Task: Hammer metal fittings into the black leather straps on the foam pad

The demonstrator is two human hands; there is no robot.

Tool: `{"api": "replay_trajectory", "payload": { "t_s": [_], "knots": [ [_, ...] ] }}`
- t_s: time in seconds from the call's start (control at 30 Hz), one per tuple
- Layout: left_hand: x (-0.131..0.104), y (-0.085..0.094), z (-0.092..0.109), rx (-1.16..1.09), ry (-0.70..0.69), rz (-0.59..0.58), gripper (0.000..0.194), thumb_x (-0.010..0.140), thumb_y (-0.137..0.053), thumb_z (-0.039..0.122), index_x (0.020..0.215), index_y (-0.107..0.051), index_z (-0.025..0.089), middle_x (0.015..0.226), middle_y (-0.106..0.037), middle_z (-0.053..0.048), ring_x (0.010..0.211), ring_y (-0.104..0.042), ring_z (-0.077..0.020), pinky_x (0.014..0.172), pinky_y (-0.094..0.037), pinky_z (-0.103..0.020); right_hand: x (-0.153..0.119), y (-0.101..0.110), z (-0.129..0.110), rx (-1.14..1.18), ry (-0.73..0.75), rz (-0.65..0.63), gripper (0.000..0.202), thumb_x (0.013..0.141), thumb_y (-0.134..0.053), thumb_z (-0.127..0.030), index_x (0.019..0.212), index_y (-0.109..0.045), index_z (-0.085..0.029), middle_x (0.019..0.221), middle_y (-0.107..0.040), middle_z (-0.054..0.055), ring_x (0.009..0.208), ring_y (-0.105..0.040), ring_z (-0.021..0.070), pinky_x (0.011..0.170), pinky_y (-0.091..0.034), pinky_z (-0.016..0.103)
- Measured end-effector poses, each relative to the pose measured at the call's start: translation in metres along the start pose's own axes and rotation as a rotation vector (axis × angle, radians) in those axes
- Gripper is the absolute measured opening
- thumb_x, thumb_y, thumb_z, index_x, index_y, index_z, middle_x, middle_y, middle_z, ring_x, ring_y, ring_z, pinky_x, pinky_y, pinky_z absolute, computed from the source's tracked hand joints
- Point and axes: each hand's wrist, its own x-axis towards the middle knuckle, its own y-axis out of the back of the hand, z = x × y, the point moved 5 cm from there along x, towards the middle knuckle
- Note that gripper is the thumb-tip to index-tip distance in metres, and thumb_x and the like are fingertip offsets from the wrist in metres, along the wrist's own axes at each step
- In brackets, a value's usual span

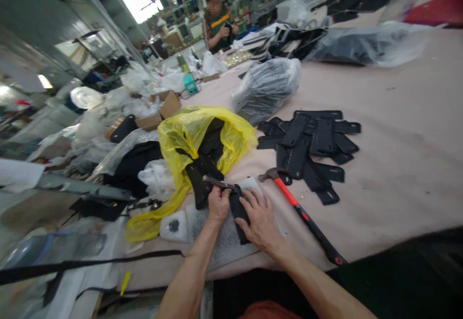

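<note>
My left hand is closed around a slim metal tool, whose far end rests at the top edge of a flat black strip piece; its exact kind is unclear. My right hand lies over that strip with fingers spread, pressing on it. Beneath the strip is a worn whitish-grey block. A claw hammer with a red and black handle lies just right of my right hand. Beyond the left hand, an open yellow plastic bag holds more black pieces.
Black slotted strips lie heaped on the pinkish table cover. Behind them is a clear bag of dark strips. Cardboard boxes and plastic bags crowd the left side. Another person works at the far end.
</note>
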Motion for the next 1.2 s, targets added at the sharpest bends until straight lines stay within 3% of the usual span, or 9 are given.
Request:
{"api": "replay_trajectory", "payload": {
  "t_s": [0.07, 0.17, 0.33, 0.4, 0.47, 0.57, 0.7, 0.87, 1.2],
  "knots": [
    [-0.004, -0.003, 0.005, 0.063, -0.063, -0.037, 0.015, 0.085, -0.052, 0.019, 0.093, -0.065, 0.020, 0.092, -0.072, -0.005, 0.089, -0.068, -0.0182, 0.086, -0.055, -0.032, 0.000, 0.002, 0.012, 0.105, -0.007, 0.089, 0.024, 0.089, -0.051, -0.036, 0.100, -0.065, -0.020, 0.131, -0.055, 0.013, 0.127, -0.043, 0.0310, 0.105, -0.032, 0.053],
    [-0.006, -0.006, 0.008, 0.111, -0.158, -0.050, 0.018, 0.085, -0.051, 0.015, 0.095, -0.065, 0.020, 0.095, -0.071, -0.006, 0.095, -0.067, -0.0191, 0.090, -0.053, -0.031, 0.016, 0.013, 0.034, 0.242, -0.109, 0.206, 0.026, 0.086, -0.054, -0.043, 0.075, -0.058, -0.020, 0.108, -0.061, 0.014, 0.102, -0.057, 0.0274, 0.089, -0.046, 0.045],
    [-0.011, -0.007, 0.007, 0.221, -0.213, -0.068, 0.018, 0.087, -0.049, 0.018, 0.098, -0.063, 0.020, 0.094, -0.070, -0.006, 0.089, -0.068, -0.0182, 0.082, -0.056, -0.029, 0.064, 0.024, 0.016, 0.400, -0.149, 0.014, 0.064, 0.075, -0.066, -0.052, 0.125, -0.049, -0.016, 0.106, -0.063, 0.011, 0.068, -0.058, 0.0177, 0.067, -0.050, 0.035],
    [-0.014, -0.009, 0.009, 0.254, -0.265, -0.097, 0.022, 0.086, -0.050, 0.017, 0.105, -0.061, 0.020, 0.098, -0.070, -0.005, 0.091, -0.068, -0.0173, 0.083, -0.055, -0.029, 0.078, 0.024, -0.008, 0.380, -0.032, -0.028, 0.061, 0.077, -0.064, -0.048, 0.128, -0.050, -0.017, 0.112, -0.062, 0.012, 0.075, -0.059, 0.0189, 0.073, -0.049, 0.036],
    [-0.016, -0.009, 0.011, 0.277, -0.319, -0.097, 0.026, 0.086, -0.049, 0.015, 0.109, -0.060, 0.019, 0.101, -0.070, -0.006, 0.096, -0.067, -0.0181, 0.086, -0.055, -0.031, 0.089, 0.020, -0.022, 0.364, 0.018, -0.032, 0.041, 0.078, -0.062, -0.043, 0.110, -0.061, -0.018, 0.100, -0.066, 0.009, 0.080, -0.060, 0.0209, 0.076, -0.047, 0.035],
    [-0.017, -0.009, 0.012, 0.240, -0.332, -0.080, 0.030, 0.088, -0.052, 0.021, 0.118, -0.055, 0.020, 0.108, -0.069, -0.007, 0.102, -0.066, -0.0191, 0.089, -0.055, -0.034, 0.101, 0.011, -0.007, 0.667, -0.247, 0.054, 0.019, 0.073, -0.069, -0.038, 0.074, -0.063, -0.019, 0.068, -0.062, 0.001, 0.066, -0.058, 0.0175, 0.063, -0.044, 0.029],
    [-0.015, -0.007, 0.006, 0.112, -0.249, -0.041, 0.048, 0.081, -0.067, 0.030, 0.124, -0.049, 0.021, 0.110, -0.067, -0.008, 0.101, -0.066, -0.0206, 0.091, -0.055, -0.036, 0.108, 0.010, 0.034, 1.238, -0.699, 0.283, 0.025, 0.074, -0.071, -0.036, 0.069, -0.052, -0.020, 0.056, -0.055, -0.006, 0.042, -0.043, 0.0082, 0.043, -0.034, 0.021],
    [-0.008, -0.008, -0.007, -0.075, -0.112, 0.002, 0.039, 0.083, -0.064, 0.027, 0.120, -0.052, 0.019, 0.104, -0.068, -0.007, 0.091, -0.069, -0.0165, 0.082, -0.059, -0.030, 0.109, 0.020, 0.044, 1.458, -0.826, 0.202, 0.027, 0.086, -0.058, -0.030, 0.066, -0.043, -0.020, 0.054, -0.054, -0.006, 0.036, -0.040, 0.0061, 0.039, -0.035, 0.019],
    [-0.011, -0.006, -0.005, 0.030, -0.136, -0.046, 0.031, 0.087, -0.056, 0.022, 0.117, -0.054, 0.021, 0.108, -0.068, -0.005, 0.096, -0.067, -0.0169, 0.090, -0.054, -0.033, 0.088, -0.006, 0.009, 1.761, -0.943, -0.042, 0.018, 0.088, -0.056, -0.021, 0.071, -0.052, -0.018, 0.060, -0.058, -0.003, 0.038, -0.038, 0.0033, 0.036, -0.035, 0.013]
  ]
}}
